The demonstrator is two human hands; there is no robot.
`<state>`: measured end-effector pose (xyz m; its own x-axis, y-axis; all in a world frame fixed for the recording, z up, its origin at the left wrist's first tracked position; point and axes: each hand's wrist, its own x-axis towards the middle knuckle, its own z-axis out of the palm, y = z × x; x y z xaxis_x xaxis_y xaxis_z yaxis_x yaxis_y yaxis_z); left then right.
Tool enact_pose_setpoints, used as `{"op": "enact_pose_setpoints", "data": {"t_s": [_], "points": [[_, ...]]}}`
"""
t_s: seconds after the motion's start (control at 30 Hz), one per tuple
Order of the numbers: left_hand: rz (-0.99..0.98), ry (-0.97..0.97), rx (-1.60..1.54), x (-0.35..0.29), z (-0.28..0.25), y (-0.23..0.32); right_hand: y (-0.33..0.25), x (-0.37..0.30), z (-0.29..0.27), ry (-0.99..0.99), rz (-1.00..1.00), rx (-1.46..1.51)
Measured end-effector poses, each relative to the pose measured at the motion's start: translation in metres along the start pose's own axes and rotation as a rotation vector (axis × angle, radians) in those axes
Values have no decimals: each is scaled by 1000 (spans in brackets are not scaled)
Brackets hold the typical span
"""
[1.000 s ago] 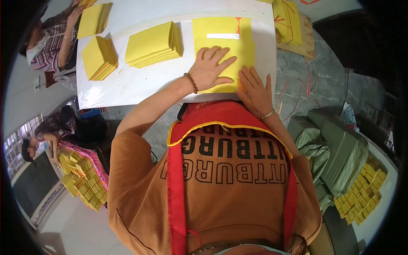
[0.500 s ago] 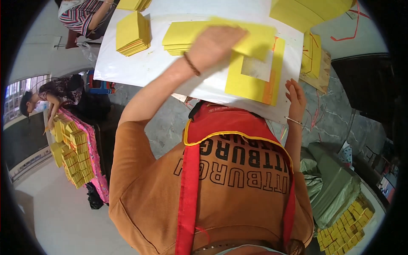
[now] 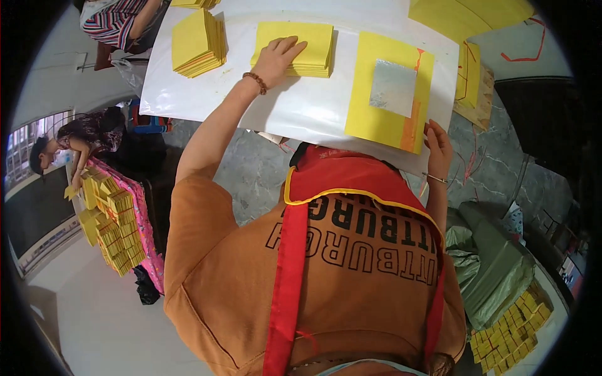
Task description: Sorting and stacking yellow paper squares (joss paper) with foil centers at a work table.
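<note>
On the white-covered table (image 3: 188, 103), my left hand (image 3: 276, 61) rests on a low stack of folded yellow paper (image 3: 316, 47), fingers spread over its top. To the right lies a yellow paper sheet (image 3: 370, 122) with an orange band along its right side and a silvery square (image 3: 392, 86) near its middle. My right hand (image 3: 439, 144) is by the sheet's lower right corner at the table's near edge. Its fingers are partly curved and nothing shows in them; whether the thumb touches the paper I cannot tell.
A taller folded yellow stack (image 3: 194, 44) stands at the left of the table. Large yellow sheets (image 3: 464, 15) lie at the far right. At the left, another person (image 3: 88, 138) handles yellow bundles (image 3: 116, 219). A striped sleeve (image 3: 113, 28) of someone else shows top left.
My left hand has moved left from over the silvery-square sheet to the folded stack. The yellow paper it carried no longer covers that sheet. My right hand stays by the corner.
</note>
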<state>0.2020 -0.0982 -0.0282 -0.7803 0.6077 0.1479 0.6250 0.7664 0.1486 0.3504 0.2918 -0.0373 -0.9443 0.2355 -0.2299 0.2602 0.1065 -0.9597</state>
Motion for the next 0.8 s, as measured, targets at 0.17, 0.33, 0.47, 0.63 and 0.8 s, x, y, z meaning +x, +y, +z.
{"op": "enact_pose_setpoints", "data": {"t_s": [0.17,0.33,0.47,0.63,0.8], "points": [[-108,130,204,-9,29,12,-2,2,4,11,11,48],[-62,63,184,-2,12,11,-1,14,1,21,-119,0],[-59,26,114,-1,-2,6,-4,22,2,-12,-252,-69],[-55,18,63,3,-23,13,-3,22,-1,-23,-230,-47],[14,115,47,12,-45,64,5,26,-4,-67,-299,-97]]}}
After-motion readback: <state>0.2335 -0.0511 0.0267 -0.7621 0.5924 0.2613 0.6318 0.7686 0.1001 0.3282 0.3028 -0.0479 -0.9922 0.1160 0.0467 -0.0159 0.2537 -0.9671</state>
